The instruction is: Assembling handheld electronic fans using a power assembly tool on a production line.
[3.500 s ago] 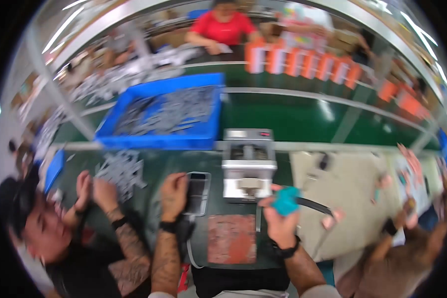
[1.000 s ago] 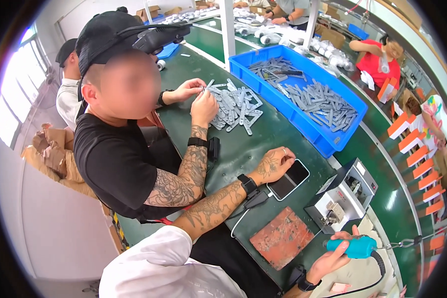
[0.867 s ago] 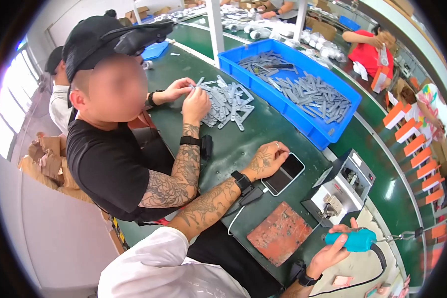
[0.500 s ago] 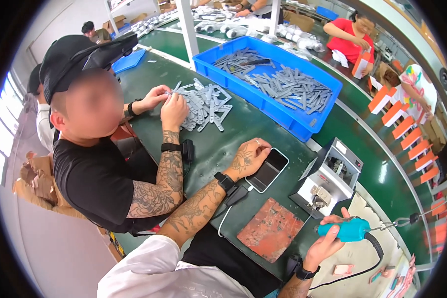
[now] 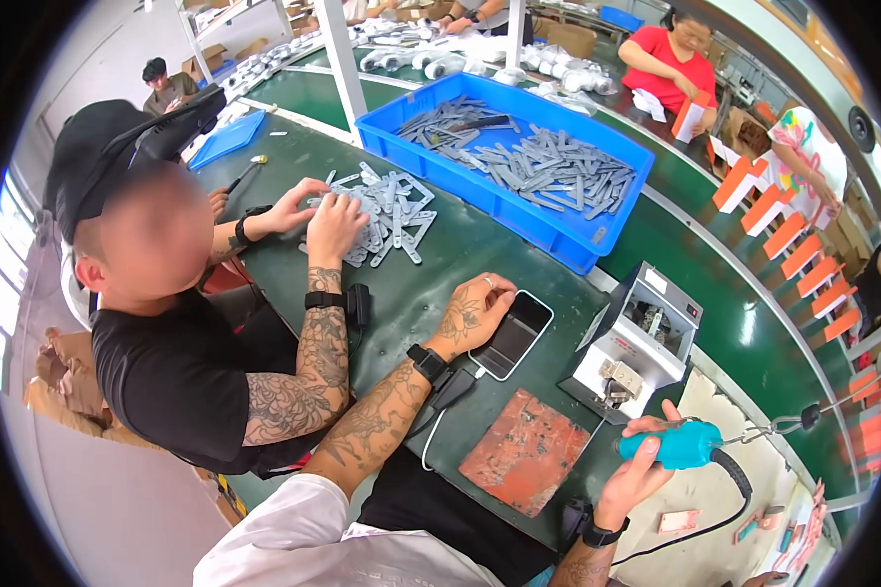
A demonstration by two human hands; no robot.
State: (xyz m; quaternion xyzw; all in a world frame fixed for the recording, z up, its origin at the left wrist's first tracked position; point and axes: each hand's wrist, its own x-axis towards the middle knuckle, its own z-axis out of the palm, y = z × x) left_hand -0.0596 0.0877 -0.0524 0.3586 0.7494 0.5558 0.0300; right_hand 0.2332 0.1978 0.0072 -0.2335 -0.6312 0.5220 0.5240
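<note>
My left hand (image 5: 477, 308) rests on the green bench at the upper left edge of a phone (image 5: 514, 336), its fingers loosely curled together. The phone lies flat, dark screen up, with a white cable plugged into its lower end. My right hand (image 5: 639, 465) is closed round a teal electric screwdriver (image 5: 687, 445), which hangs level from a hook and cord with a black cable at its rear. Below and left of the screwdriver lies a worn red plate (image 5: 524, 452). Just beyond it stands a grey metal box-shaped machine (image 5: 633, 342) with an open top.
At my left a co-worker in a black cap handles a pile of grey flat strips (image 5: 394, 215). A blue crate (image 5: 582, 245) holds many more strips. Orange-and-white pieces (image 5: 783, 235) line the green conveyor (image 5: 729, 318) at the right, with other people beyond.
My view has turned slightly, so the scene sits further left. A yellow-tipped tool now shows beside the co-worker's cap. My hands keep their places by the phone and on the screwdriver.
</note>
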